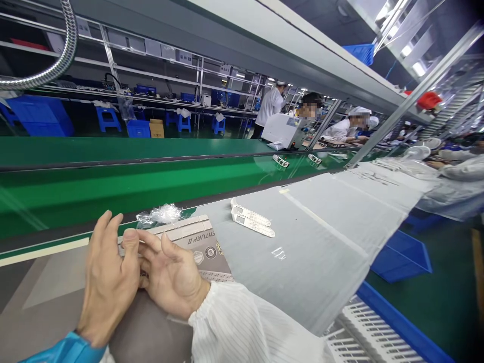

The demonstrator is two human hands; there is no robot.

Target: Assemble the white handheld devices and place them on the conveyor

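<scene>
My left hand (109, 275), in a blue cuff, is raised at the lower left with its fingers stretched. Beside it, my right hand (172, 277), in a white sleeve, has its palm turned up and thumb apart, its fingers loosely bent and touching the left hand. No held thing shows, though some right fingertips are hidden. Beneath and behind the hands lies a flat grey-brown printed cardboard piece (223, 262). Crumpled clear plastic (161, 216) sits just beyond them. Two slim white plastic parts (251, 221) lie on the grey mat (302, 267) to the right.
A green conveyor belt (124, 189) runs beyond the bench, carrying small white parts (280, 161). A blue bin (403, 256) and a white slatted tray (370, 333) stand at the lower right. A shelf (287, 43) hangs overhead. People in white (270, 106) work farther off.
</scene>
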